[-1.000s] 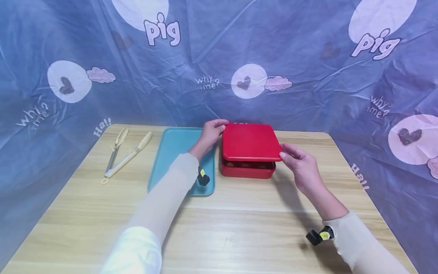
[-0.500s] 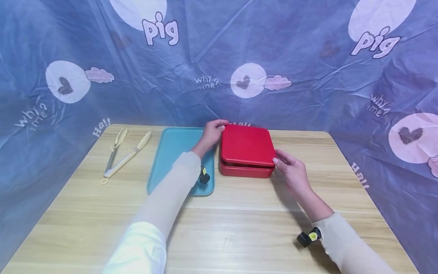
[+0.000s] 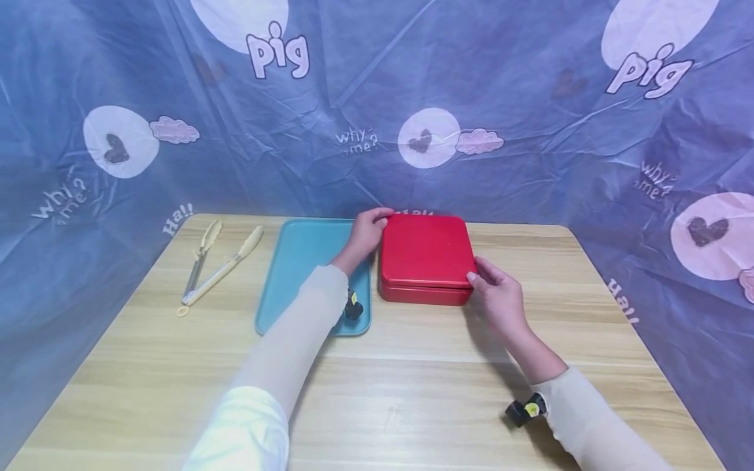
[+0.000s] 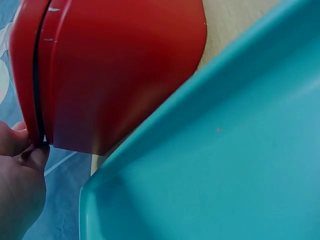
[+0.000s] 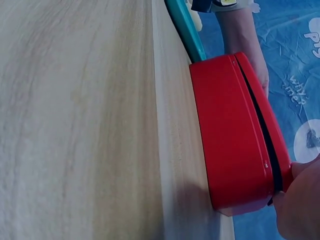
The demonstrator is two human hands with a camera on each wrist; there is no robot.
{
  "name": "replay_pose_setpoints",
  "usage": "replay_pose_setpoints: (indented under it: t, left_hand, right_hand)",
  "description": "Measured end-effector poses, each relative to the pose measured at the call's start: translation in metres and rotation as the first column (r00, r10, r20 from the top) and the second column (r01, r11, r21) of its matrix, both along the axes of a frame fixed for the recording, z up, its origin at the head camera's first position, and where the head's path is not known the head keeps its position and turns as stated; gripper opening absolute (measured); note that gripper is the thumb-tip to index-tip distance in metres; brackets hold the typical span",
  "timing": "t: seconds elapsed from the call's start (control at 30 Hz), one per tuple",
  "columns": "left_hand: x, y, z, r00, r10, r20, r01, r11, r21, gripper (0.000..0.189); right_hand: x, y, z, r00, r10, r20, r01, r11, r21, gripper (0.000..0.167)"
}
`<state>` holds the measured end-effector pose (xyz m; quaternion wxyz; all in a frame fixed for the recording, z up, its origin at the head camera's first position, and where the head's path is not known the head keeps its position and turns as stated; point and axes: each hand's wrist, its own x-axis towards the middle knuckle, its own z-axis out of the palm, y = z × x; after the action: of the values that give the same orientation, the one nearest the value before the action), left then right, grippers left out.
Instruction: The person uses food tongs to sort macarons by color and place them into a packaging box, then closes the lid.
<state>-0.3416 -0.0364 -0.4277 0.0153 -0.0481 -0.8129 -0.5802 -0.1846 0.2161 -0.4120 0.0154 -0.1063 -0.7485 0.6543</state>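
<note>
A red square lid (image 3: 427, 250) lies over a red box (image 3: 424, 296) at the back middle of the table. Between lid and box a thin dark gap shows, also along the box wall (image 5: 232, 135) in the right wrist view. With thumb and fingertip, my left hand (image 3: 364, 235) pinches the lid's back left corner; the left wrist view shows the thumb (image 4: 12, 140) at the rim. My right hand (image 3: 501, 296) pinches the front right corner, thumb on top and fingers at the side. What the box holds is hidden.
A teal tray (image 3: 312, 239) lies just left of the box, under my left forearm. Farther left are tongs (image 3: 218, 275) with cream tips, spread apart. A blue printed cloth (image 3: 330, 98) hangs behind the wooden table (image 3: 377, 405).
The lid's raised right side has come down and left onto the box, narrowing the front gap and hiding the inside. My right hand moved left with it; the left hand stayed at its corner.
</note>
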Motion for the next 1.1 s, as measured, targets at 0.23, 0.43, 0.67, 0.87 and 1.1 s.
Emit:
replay_pose_setpoints:
  t: [0.23, 0.43, 0.67, 0.87, 1.1]
  left_hand:
    - [0.002, 0.001, 0.001, 1.0, -0.008, 0.01, 0.008, 1.0, -0.023, 0.033]
    - [0.003, -0.002, -0.001, 1.0, -0.024, 0.009, 0.024, 0.999, -0.043, 0.033]
    - [0.003, -0.004, -0.007, 0.999, -0.038, 0.016, 0.039, 0.998, -0.049, 0.034]
    - [0.001, -0.003, -0.007, 0.999, -0.04, -0.001, 0.04, 0.997, -0.059, 0.033]
    - [0.002, -0.002, -0.007, 0.999, -0.04, 0.014, 0.041, 0.998, -0.049, 0.034]
  right_hand:
    - [0.001, -0.001, 0.001, 1.0, -0.01, 0.018, 0.009, 0.998, 0.063, 0.058]
    - [0.003, -0.002, -0.004, 1.0, -0.007, 0.007, 0.006, 0.99, 0.139, 0.058]
    - [0.004, 0.0, -0.008, 1.0, 0.013, 0.002, -0.013, 0.985, 0.172, 0.058]
    - [0.005, 0.002, -0.009, 1.0, 0.016, 0.015, -0.018, 0.984, 0.179, 0.057]
    - [0.005, 0.003, -0.009, 0.999, 0.032, 0.021, -0.036, 0.978, 0.205, 0.055]
